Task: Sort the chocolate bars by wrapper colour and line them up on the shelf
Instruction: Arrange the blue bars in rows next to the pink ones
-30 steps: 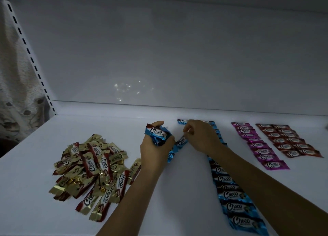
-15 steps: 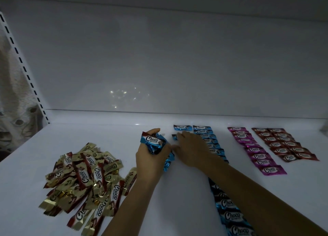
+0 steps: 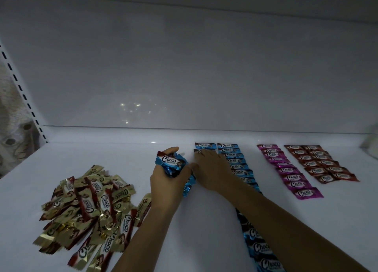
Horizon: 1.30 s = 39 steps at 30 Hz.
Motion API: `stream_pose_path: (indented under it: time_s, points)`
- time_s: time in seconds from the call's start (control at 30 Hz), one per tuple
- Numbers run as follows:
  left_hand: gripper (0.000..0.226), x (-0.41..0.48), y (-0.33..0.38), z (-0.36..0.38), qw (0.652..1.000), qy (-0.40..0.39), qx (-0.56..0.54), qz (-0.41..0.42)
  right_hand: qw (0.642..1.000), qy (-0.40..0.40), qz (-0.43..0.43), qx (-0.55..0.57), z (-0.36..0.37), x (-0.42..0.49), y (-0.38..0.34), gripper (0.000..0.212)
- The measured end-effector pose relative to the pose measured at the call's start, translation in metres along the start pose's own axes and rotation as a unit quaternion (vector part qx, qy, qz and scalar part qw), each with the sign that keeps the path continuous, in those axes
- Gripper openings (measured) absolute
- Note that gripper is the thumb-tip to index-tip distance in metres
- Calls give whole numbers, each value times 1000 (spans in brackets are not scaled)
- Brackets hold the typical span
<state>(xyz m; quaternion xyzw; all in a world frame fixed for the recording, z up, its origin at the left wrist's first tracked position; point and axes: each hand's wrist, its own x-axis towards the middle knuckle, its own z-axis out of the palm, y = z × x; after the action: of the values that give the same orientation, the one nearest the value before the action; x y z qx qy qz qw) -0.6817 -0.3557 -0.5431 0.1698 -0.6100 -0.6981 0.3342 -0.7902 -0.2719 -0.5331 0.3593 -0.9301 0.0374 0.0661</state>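
Observation:
My left hand grips a bunch of blue-wrapped chocolate bars above the middle of the white shelf. My right hand lies flat with straight fingers on a blue bar, the second in a short left column under another blue bar. Just to the right, a long blue row runs toward me, partly hidden by my right forearm. Farther right lie a pink row and a double row of dark red bars.
A loose heap of gold and red-gold bars covers the shelf's left side. A slotted upright rail stands at the far left, with the white back panel behind. A pale object sits at the far right edge.
My right hand took a blue bar from near my left hand, moved it back and right, and now presses it flat under the first bar of the left column.

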Motion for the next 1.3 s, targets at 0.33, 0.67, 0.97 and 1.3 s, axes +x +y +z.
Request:
stream_pose_path:
  time_s: [0.33, 0.67, 0.97, 1.3]
  points:
    - [45, 1, 0, 2, 1000, 9, 28, -5, 952, 142, -8, 272, -27, -3, -3, 24]
    - [19, -4, 4, 2, 995, -1, 97, 26, 897, 127, -119, 405, -54, -34, -42, 10]
    - [49, -7, 6, 3, 997, 10, 69, 19, 884, 216, 33, 414, -52, -18, -4, 13]
    - [48, -7, 6, 4, 999, 20, 41, 24, 974, 140, -25, 176, -21, -23, 14, 22]
